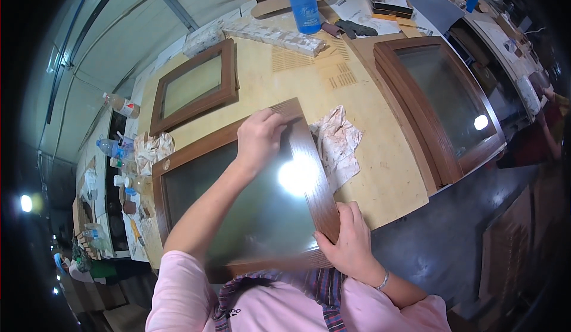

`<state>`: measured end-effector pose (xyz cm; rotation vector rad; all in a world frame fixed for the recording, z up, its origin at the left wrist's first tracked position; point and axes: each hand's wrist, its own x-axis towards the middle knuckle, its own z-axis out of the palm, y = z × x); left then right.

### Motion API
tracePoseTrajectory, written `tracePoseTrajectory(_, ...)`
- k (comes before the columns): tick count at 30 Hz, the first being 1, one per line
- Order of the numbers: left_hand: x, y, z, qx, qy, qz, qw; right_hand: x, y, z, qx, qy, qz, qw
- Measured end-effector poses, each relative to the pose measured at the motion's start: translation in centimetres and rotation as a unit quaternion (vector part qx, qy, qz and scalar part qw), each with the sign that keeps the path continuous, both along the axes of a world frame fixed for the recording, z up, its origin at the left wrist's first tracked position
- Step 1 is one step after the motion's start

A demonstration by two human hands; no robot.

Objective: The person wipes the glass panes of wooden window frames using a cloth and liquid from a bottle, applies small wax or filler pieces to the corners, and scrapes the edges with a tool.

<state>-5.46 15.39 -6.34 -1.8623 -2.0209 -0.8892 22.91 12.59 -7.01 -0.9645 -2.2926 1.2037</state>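
A brown wood-grain framed glass panel (319, 198) lies tilted in front of me, its near edge against my body. My left hand (260, 137) reaches across the glass to the far right corner of the frame. Its fingers are bent and pressed together on the wood; whatever they may hold is hidden. At the near right corner, my right hand (352, 240) grips the frame, thumb on top and fingers along the outer edge. A crumpled, brown-stained cloth or paper (339, 144) lies just beyond the panel's right side.
Another framed panel (229, 73) lies at the far left, and stacked ones (410, 109) lie at the right. A blue water bottle (304, 11), dark gloves (355, 29) and a wrapped bar (276, 37) are at the back. Several bottles (122, 105) line the left.
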Motion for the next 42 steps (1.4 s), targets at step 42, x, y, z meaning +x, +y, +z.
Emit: tracePoseTrajectory(42, -0.2, -0.4, 0.4, -0.091, -0.100, 0.014, 0.991, -0.2, 0.0, -0.3, 0.025, 0.027, -0.042, 0.998)
